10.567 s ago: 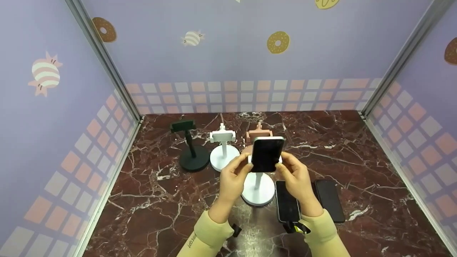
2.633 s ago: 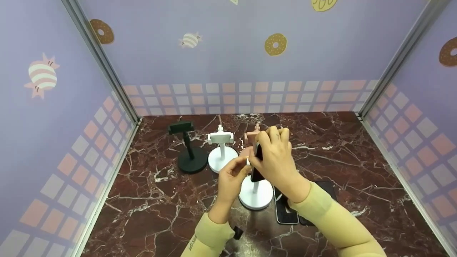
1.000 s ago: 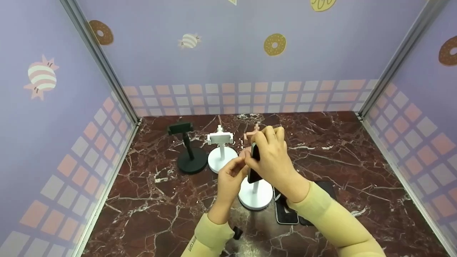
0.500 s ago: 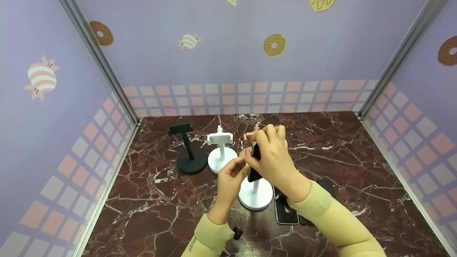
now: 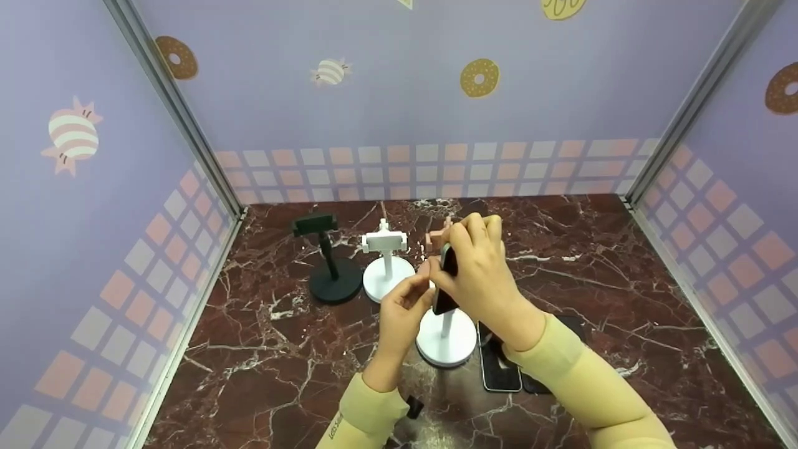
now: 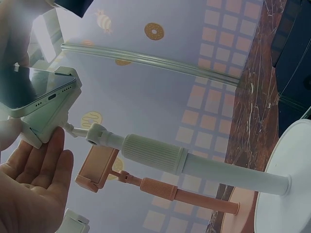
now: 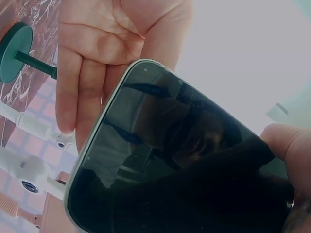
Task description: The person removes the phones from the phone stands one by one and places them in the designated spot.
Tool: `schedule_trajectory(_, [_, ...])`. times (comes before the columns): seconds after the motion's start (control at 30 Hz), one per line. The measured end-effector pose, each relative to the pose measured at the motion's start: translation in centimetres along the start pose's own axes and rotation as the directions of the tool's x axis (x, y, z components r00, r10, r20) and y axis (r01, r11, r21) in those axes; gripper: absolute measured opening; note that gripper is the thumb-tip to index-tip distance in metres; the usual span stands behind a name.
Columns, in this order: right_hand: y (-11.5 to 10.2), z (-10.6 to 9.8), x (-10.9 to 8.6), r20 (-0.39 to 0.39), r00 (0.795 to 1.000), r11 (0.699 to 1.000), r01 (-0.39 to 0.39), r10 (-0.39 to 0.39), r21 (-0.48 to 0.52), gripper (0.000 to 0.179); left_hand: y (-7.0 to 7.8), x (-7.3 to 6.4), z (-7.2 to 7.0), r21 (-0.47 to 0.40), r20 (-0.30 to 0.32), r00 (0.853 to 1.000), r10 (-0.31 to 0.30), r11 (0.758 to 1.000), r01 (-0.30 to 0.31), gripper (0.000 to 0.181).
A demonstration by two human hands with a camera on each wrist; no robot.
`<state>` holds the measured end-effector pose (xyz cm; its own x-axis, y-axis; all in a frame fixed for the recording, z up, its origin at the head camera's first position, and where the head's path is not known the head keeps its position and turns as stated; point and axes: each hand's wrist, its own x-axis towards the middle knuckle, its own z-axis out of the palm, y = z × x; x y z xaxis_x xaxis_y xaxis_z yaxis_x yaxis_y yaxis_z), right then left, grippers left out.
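In the head view my left hand (image 5: pixel 402 315) is at the holder of the front white phone stand (image 5: pixel 446 340). The left wrist view shows its thumb in front of the white clamp (image 6: pixel 48 119) and its fingers behind. My right hand (image 5: pixel 486 280) grips a dark-screened smartphone (image 5: pixel 444 293) from above and the right side. The phone lies against the clamp at an angle, its port end showing in the left wrist view. Up close in the right wrist view, the smartphone (image 7: pixel 165 155) has a pale frame. Whether the clamp's arms hold it is hidden.
Behind stand a black phone stand (image 5: pixel 333 280), another white phone stand (image 5: pixel 388 277) and a pink phone stand (image 5: pixel 436 238), partly covered by my right hand. Two phones lie right of the front base: one silver-edged phone (image 5: pixel 500 374) and one black phone (image 5: pixel 570 327), under my right forearm.
Ten seconds ago both hands held the sides of the upright phone, screen showing. Since then my right hand has come over it and the phone has turned nearly edge-on. Lately only slight shifts.
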<state>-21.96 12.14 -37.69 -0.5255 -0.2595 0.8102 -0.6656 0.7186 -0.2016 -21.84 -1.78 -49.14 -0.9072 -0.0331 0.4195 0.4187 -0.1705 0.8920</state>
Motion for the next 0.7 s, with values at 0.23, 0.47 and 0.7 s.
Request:
schedule_trajectory(0.23, [0.15,-0.13,0.26,-0.035,0.999,1.0,0.021,-0.021,0.001,0.03,-0.24,-0.04,-0.14,0.018,0.012,1.0,0.003,1.0,-0.004,0.026])
schedule_trajectory(0.47, [0.25,-0.25,0.43,-0.045,0.999,1.0,0.029,-0.029,0.011,0.03,-0.25,0.02,-0.16,0.01,0.017,1.0,0.006,1.0,-0.006,0.027])
schedule_trajectory(0.7, [0.25,-0.52,0.72,-0.064,0.997,0.999,0.044,-0.042,0.028,0.03,-0.25,0.04,-0.1,0.009,0.014,1.0,0.014,1.0,-0.014,0.03])
